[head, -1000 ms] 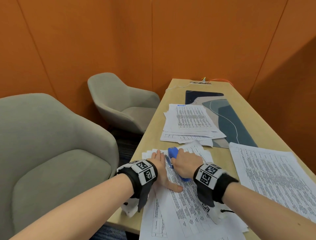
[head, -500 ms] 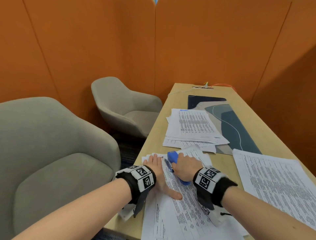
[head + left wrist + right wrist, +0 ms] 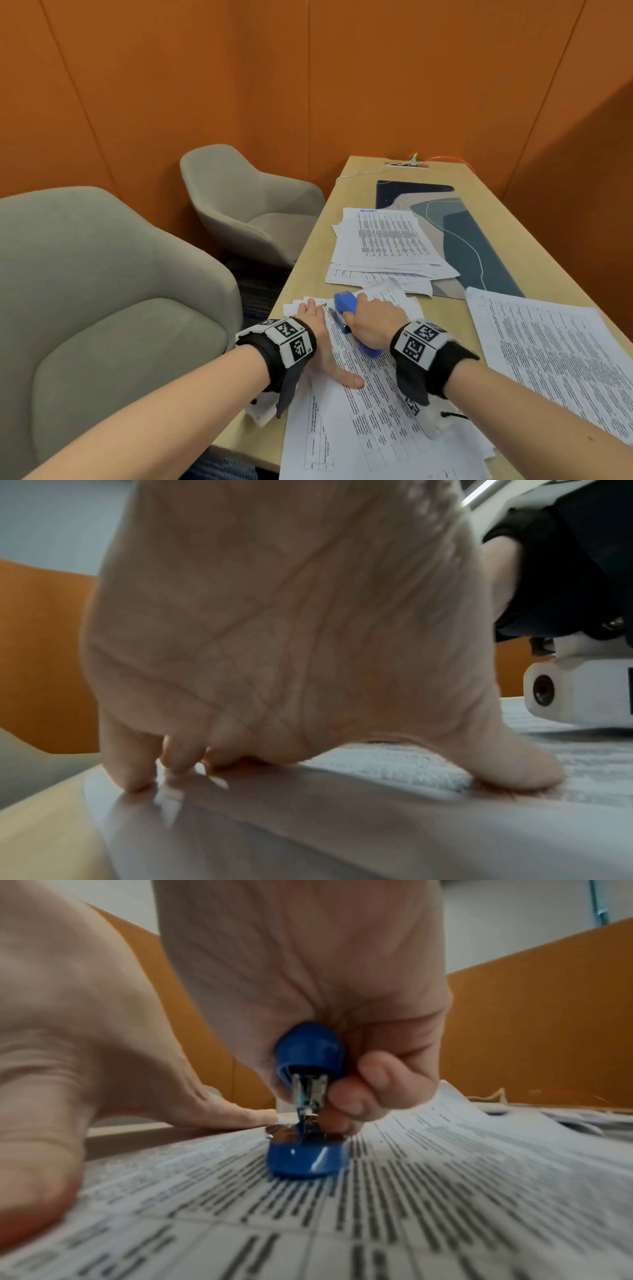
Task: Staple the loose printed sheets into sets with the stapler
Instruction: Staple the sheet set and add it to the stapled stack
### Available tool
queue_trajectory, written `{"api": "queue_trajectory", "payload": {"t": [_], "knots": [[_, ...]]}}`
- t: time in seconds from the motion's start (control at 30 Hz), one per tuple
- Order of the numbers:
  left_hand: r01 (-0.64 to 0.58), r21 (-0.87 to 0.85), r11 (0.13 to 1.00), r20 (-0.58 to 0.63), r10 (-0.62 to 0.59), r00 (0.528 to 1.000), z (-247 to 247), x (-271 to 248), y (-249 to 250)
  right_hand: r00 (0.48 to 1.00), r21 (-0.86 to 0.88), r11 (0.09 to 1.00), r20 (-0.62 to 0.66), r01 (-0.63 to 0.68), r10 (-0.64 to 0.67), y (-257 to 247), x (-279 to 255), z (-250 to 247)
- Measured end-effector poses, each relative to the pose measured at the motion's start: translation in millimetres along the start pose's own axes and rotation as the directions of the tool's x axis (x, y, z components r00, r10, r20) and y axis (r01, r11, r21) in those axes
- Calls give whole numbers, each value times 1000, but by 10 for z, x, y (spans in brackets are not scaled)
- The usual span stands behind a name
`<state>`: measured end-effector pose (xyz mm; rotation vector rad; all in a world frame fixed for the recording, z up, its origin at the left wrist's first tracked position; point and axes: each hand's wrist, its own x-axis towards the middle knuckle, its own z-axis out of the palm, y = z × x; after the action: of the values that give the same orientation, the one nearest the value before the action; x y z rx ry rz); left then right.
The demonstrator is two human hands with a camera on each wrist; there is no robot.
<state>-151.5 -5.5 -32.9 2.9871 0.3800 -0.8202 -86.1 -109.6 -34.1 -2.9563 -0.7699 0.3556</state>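
Observation:
My right hand point(image 3: 368, 320) grips the blue stapler point(image 3: 346, 303) from above, its fingers curled round the top arm point(image 3: 308, 1053). The stapler's base point(image 3: 306, 1158) rests on the printed sheets point(image 3: 370, 411) near their top left corner. My left hand point(image 3: 317, 329) lies flat on the same sheets just left of the stapler, fingers straight point(image 3: 133, 772) and thumb point(image 3: 514, 769) spread, pressing the paper to the table. Where the stapler's mouth meets the paper is hidden by my right hand.
A second pile of printed sheets point(image 3: 387, 246) lies farther up the wooden table point(image 3: 308, 267), partly on a dark desk mat point(image 3: 479, 246). More sheets point(image 3: 555, 359) lie at the right. Two grey armchairs point(image 3: 113, 308) point(image 3: 239, 209) stand to the left, orange walls behind.
Both hands have stayed in place on the sheets and stapler; only the head view has shifted slightly.

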Motion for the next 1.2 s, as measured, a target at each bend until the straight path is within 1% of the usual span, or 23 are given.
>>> {"api": "queue_trajectory", "payload": {"t": [0.2,0.37,0.43,0.53,0.6,0.67,0.73,0.8,0.9,0.93,1.0,1.07,1.1,1.13,1.2], "knots": [[2,-24,1000,0,-2,1000,-6,22,-19,999,1,1000,-31,-22,22,-57,34,23],[-8,-15,1000,-7,8,1000,27,16,-22,999,2,999,-23,-35,35,-72,82,18],[-10,-35,999,1,10,1000,28,40,-40,999,-6,999,-26,-46,46,-103,131,19],[-6,-47,999,25,8,1000,35,73,-38,997,26,997,-33,-70,70,-159,209,-11],[-4,-34,999,31,5,1000,20,73,-36,999,27,998,-7,-51,52,-161,239,-67],[-8,-18,1000,32,9,999,3,70,-36,999,73,997,43,-36,33,-77,215,-135],[-11,2,1000,18,11,1000,3,91,-40,997,177,984,74,-16,3,101,154,-187],[-64,47,997,-19,65,998,9,137,-62,998,262,965,63,-20,4,319,43,-217],[-221,85,972,-26,224,974,-12,157,-74,997,215,974,43,-73,65,619,-216,-222],[-240,86,967,-12,242,970,-24,153,-76,996,192,977,36,-91,86,706,-305,-207],[-222,96,970,-2,223,975,-52,166,-49,990,142,980,44,-141,136,832,-478,-152],[-173,117,978,-48,179,983,-74,203,36,980,86,977,56,-195,190,889,-624,-97],[-166,122,979,-83,177,981,-86,221,104,977,76,974,55,-211,208,907,-676,-71],[-192,124,974,-114,206,972,-95,235,191,974,77,972,51,-224,220,917,-712,-50],[-302,135,944,-139,320,937,-109,248,390,972,85,968,41,-235,232,921,-746,-28]]}}
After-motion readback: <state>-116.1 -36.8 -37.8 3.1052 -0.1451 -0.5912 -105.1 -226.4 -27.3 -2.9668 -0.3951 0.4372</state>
